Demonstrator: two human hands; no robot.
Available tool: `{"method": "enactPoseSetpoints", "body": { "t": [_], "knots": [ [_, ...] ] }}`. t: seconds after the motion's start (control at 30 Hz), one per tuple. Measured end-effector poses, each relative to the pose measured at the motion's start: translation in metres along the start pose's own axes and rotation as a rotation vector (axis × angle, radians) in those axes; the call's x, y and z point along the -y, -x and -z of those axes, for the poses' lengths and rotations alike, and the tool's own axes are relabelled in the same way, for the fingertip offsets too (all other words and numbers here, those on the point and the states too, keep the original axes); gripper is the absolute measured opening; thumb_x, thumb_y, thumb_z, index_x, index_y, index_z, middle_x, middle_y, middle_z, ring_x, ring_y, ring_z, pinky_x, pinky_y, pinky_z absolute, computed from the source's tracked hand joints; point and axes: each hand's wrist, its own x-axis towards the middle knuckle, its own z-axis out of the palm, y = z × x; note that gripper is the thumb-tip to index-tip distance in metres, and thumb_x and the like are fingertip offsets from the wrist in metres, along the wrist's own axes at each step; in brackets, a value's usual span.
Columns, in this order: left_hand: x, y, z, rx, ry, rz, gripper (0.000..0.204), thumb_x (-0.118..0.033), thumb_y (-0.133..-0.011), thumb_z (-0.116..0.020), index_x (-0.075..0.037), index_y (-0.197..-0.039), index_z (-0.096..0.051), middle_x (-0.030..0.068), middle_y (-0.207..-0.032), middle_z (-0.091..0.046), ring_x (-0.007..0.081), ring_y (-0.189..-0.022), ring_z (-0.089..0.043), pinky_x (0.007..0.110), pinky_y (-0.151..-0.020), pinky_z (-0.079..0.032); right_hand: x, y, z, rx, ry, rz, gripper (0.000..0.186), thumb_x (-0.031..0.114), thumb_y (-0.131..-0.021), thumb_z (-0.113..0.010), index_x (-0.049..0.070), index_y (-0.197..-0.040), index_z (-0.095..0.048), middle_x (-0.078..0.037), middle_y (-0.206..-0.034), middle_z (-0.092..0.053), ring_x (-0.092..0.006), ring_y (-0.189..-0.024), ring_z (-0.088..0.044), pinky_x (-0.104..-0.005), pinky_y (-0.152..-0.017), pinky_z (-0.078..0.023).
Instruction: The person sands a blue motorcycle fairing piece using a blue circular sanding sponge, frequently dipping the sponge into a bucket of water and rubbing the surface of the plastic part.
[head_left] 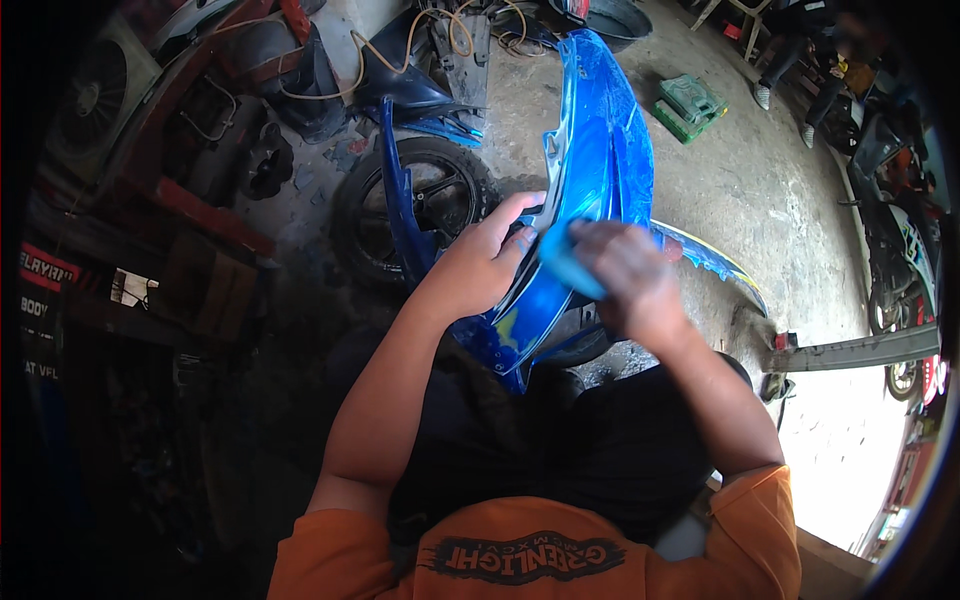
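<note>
A long, glossy blue motorcycle fairing panel (604,140) stands tilted in front of me, its lower end between my knees. Whitish smears cover parts of it, and a yellowish patch shows near the lower end. My left hand (490,255) grips the panel's left edge, thumb on top and some fingers hidden behind it. Against the panel's face, my right hand (630,270) presses a light blue pad (566,265). Motion blurs this hand; I cannot tell whether the pad is sponge or folded cloth.
Behind the panel lies a wheel with a black tyre (375,225). Another blue trim piece (397,190) leans there. A green case (690,105) sits on the concrete floor, farther right. Motorcycles (905,250) line the right side; a seated person (808,60) is at the far right.
</note>
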Motion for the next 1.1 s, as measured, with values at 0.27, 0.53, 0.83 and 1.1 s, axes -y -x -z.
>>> {"method": "enactPoseSetpoints", "body": {
  "t": [0.27, 0.53, 0.83, 1.1],
  "knots": [
    [-0.002, 0.0, 0.0, -0.002, -0.014, 0.019, 0.044, -0.018, -0.115, -0.053, -0.015, -0.159, -0.05, 0.0286, -0.121, -0.075, 0.0451, -0.114, -0.074, 0.049, -0.1, -0.054, -0.011, 0.002, -0.002, -0.071, -0.072, -0.065, 0.046, -0.008, -0.066, -0.075, 0.0, -0.111, -0.071, -0.016, -0.13, -0.077, -0.0366, -0.12, -0.073, -0.0478, -0.105, -0.058],
    [0.008, 0.001, -0.004, -0.066, 0.005, -0.079, 0.044, -0.017, -0.114, -0.054, -0.015, -0.158, -0.05, 0.0298, -0.123, -0.074, 0.0485, -0.117, -0.072, 0.05, -0.101, -0.054, -0.011, -0.002, 0.0, -0.067, 0.006, -0.094, 0.052, -0.004, -0.065, -0.073, 0.007, -0.116, -0.071, -0.008, -0.131, -0.075, -0.0273, -0.126, -0.07, -0.0588, -0.119, -0.043],
    [0.012, 0.0, -0.005, -0.07, -0.005, -0.091, 0.044, -0.017, -0.113, -0.054, -0.016, -0.157, -0.049, 0.0303, -0.125, -0.074, 0.0506, -0.119, -0.07, 0.052, -0.102, -0.054, -0.002, -0.002, 0.0, -0.025, -0.114, -0.05, 0.048, -0.008, -0.065, -0.071, 0.006, -0.111, -0.071, -0.01, -0.123, -0.075, -0.0292, -0.119, -0.072, -0.0628, -0.124, -0.037],
    [0.009, -0.001, -0.006, -0.071, -0.003, -0.079, 0.044, -0.018, -0.114, -0.053, -0.016, -0.158, -0.05, 0.0293, -0.132, -0.072, 0.0493, -0.124, -0.069, 0.05, -0.105, -0.053, -0.008, 0.0, -0.002, 0.0, -0.133, 0.074, 0.061, -0.001, -0.058, -0.075, 0.004, -0.118, -0.071, -0.013, -0.125, -0.073, -0.0307, -0.121, -0.071, -0.0649, -0.122, -0.041]
  ]
}}
